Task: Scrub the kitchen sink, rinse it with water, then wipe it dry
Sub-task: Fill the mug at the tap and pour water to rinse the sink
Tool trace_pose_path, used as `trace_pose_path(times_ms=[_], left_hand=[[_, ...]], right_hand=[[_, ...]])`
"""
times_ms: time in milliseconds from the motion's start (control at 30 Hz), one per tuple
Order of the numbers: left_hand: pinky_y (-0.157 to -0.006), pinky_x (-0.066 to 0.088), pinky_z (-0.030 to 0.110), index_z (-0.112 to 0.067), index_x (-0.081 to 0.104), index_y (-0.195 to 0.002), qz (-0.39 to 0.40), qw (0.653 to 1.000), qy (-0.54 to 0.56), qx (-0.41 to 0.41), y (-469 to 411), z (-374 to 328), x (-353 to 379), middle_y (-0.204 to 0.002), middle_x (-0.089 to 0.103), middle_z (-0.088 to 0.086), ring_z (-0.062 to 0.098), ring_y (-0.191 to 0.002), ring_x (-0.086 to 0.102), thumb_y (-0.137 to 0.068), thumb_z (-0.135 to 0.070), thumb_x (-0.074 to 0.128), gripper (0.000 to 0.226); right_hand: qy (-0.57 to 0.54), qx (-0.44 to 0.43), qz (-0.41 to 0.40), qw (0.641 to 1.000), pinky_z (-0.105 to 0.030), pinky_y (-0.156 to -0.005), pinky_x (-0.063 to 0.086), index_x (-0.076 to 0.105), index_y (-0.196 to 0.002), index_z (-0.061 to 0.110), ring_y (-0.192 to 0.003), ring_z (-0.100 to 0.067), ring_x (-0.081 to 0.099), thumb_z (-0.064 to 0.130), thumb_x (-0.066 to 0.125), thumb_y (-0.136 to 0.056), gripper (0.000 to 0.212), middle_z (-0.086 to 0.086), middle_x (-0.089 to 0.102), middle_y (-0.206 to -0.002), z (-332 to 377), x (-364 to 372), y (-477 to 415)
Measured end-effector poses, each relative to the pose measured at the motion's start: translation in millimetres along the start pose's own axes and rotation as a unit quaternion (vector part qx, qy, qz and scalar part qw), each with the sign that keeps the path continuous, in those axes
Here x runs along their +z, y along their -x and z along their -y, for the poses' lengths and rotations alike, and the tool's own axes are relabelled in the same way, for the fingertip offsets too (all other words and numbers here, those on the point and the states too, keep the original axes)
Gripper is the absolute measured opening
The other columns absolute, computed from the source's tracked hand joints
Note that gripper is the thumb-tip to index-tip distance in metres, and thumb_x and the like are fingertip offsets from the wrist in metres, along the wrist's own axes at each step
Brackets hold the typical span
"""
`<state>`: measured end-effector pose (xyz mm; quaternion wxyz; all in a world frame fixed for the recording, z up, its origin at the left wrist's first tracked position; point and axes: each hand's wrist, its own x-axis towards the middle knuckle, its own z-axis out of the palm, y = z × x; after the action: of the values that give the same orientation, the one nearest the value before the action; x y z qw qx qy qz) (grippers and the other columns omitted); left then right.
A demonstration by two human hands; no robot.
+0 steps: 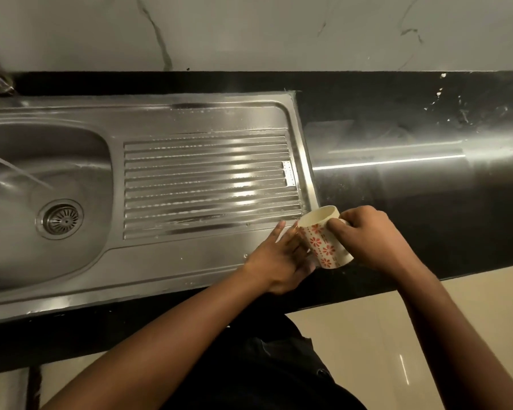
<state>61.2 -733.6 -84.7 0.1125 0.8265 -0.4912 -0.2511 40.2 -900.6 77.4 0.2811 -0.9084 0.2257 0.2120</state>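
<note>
Stainless steel sink (190,116) set in a black countertop (427,208), with the basin and its drain strainer (60,218) at left and the wet ribbed drainboard (205,184) at right. At the drainboard's near right corner, the right hand (367,238) grips a tilted floral mug (323,244), fingers curled at its handle side. The left hand (282,258) lies with straight fingers against the mug's other side.

A black counter (471,226) runs along a pale, veined marble wall (249,31), with white specks (442,75) scattered near its back right. Glossy beige floor tiles (367,350) show below its front edge.
</note>
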Motion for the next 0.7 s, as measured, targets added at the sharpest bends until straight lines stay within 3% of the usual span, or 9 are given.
trace_pose_path(times_ms=[67, 167, 300, 400, 533, 633, 700], left_hand=[[-0.127, -0.013, 0.055, -0.021, 0.012, -0.167, 0.003, 1.000, -0.001, -0.006, 0.9, 0.0, -3.0, -0.175, 0.008, 0.008, 0.023, -0.160, -0.017, -0.107, -0.055, 0.003, 0.070], [-0.128, -0.011, 0.055, -0.019, 0.016, -0.166, -0.016, 0.999, -0.016, -0.026, -1.1, 7.1, -10.3, -0.175, 0.009, 0.008, 0.026, -0.160, -0.018, -0.110, -0.048, 0.011, 0.064], [-0.128, -0.009, 0.058, -0.020, 0.012, -0.167, -0.031, 0.997, -0.057, -0.049, -12.9, 23.4, -18.5, -0.175, -0.001, 0.005, 0.028, -0.158, -0.025, -0.108, -0.054, 0.018, 0.068], [-0.130, -0.006, 0.052, -0.021, 0.001, -0.168, -0.061, 0.995, -0.033, -0.077, -11.2, 30.9, -21.5, -0.174, -0.014, 0.002, 0.023, -0.159, -0.022, -0.109, -0.053, 0.019, 0.069], [-0.130, -0.008, 0.052, -0.021, -0.011, -0.166, -0.083, 0.984, 0.000, -0.160, -9.4, 26.3, -16.5, -0.173, -0.020, 0.002, 0.022, -0.157, -0.027, -0.108, -0.055, 0.010, 0.071], [-0.129, -0.006, 0.054, -0.019, -0.012, -0.166, -0.092, 0.977, 0.010, -0.190, -19.2, 25.5, -13.7, -0.172, -0.022, 0.004, 0.024, -0.158, -0.026, -0.104, -0.056, 0.001, 0.073], [-0.129, -0.003, 0.057, -0.018, -0.013, -0.166, -0.095, 0.979, -0.009, -0.181, -26.6, 29.7, -20.0, -0.173, -0.020, 0.007, 0.028, -0.159, -0.023, -0.098, -0.057, -0.008, 0.078]], right_hand=[[-0.006, -0.005, 0.005, 1.000, -0.040, -0.061, 0.065, 0.076, -0.089, 0.019, -0.062, -0.013, 0.074, 0.039, 0.057, -0.101, 0.030, 0.003, 0.076, -0.078, 5.2, -0.9, -5.7], [-0.024, -0.011, 0.009, 1.000, -0.042, -0.063, 0.065, 0.076, -0.089, 0.018, -0.059, -0.013, 0.072, 0.037, 0.058, -0.101, 0.029, 0.001, 0.075, -0.076, 10.7, -0.9, -10.6], [-0.045, -0.004, 0.028, 0.999, -0.030, -0.054, 0.058, 0.076, -0.092, 0.015, -0.049, -0.008, 0.067, 0.033, 0.057, -0.102, 0.028, -0.002, 0.075, -0.076, 9.6, 0.6, -12.1], [-0.063, 0.009, 0.055, 0.996, -0.020, -0.048, 0.052, 0.075, -0.101, 0.013, -0.050, -0.006, 0.068, 0.032, 0.058, -0.104, 0.026, -0.003, 0.075, -0.085, 4.4, -0.1, -13.2], [-0.045, 0.015, 0.047, 0.998, -0.020, -0.047, 0.052, 0.075, -0.097, 0.012, -0.049, -0.006, 0.069, 0.032, 0.058, -0.103, 0.027, -0.002, 0.074, -0.082, 5.1, -2.3, -19.5], [-0.026, -0.002, 0.019, 0.999, -0.028, -0.046, 0.057, 0.074, -0.088, 0.009, -0.050, -0.013, 0.070, 0.032, 0.057, -0.103, 0.032, -0.005, 0.075, -0.078, 16.9, -5.9, -32.2], [-0.016, -0.013, -0.009, 1.000, -0.042, -0.051, 0.063, 0.074, -0.084, 0.003, -0.051, -0.020, 0.071, 0.033, 0.057, -0.100, 0.038, -0.009, 0.075, -0.076, 27.3, -7.1, -43.1]])
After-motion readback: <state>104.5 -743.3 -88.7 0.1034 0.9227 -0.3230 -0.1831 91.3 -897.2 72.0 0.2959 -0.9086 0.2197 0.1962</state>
